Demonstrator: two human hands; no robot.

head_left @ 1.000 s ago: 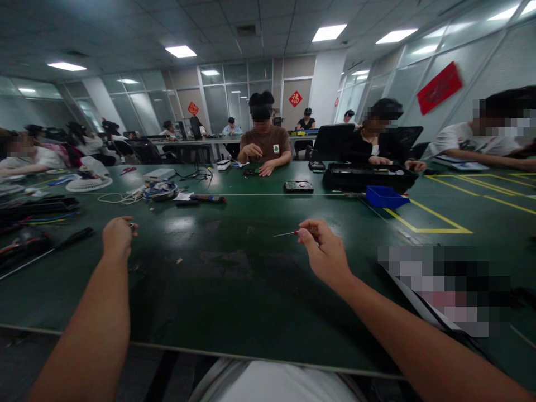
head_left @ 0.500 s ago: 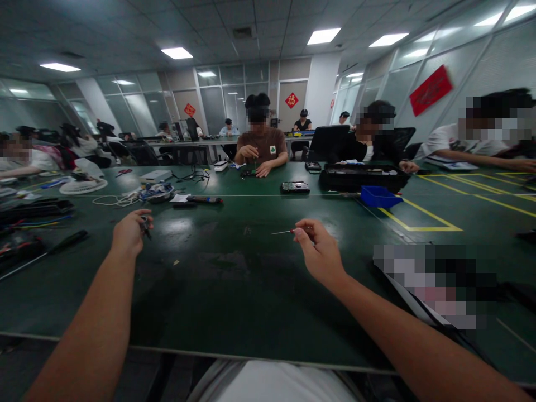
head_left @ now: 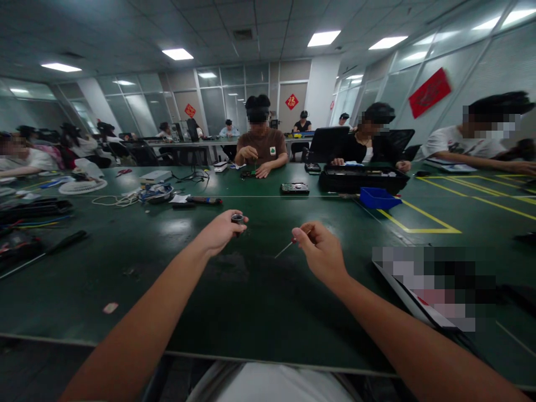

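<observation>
In front of me, my left hand [head_left: 220,231] is closed around a small dark cylindrical part [head_left: 237,219] with a shiny round rim facing up. My fingers hide much of its body. To the right, my right hand [head_left: 320,248] pinches a small screwdriver [head_left: 285,248] by its red handle. The thin shaft points down and left, its tip apart from the part. Both hands are raised over the dark green table [head_left: 251,318]. A small pale scrap [head_left: 110,307] lies left of my left forearm.
A black case [head_left: 363,178] and blue bin [head_left: 378,197] stand at the back right, near a hard drive [head_left: 295,188]. A bundle of cables [head_left: 156,192] lies back left, a long screwdriver [head_left: 62,245] at far left. A co-worker [head_left: 262,148] sits opposite.
My left hand has moved right with the cylindrical part, whose rim now faces up. The screwdriver in my right hand has tilted tip-down. The pale scrap now shows nearer the front edge.
</observation>
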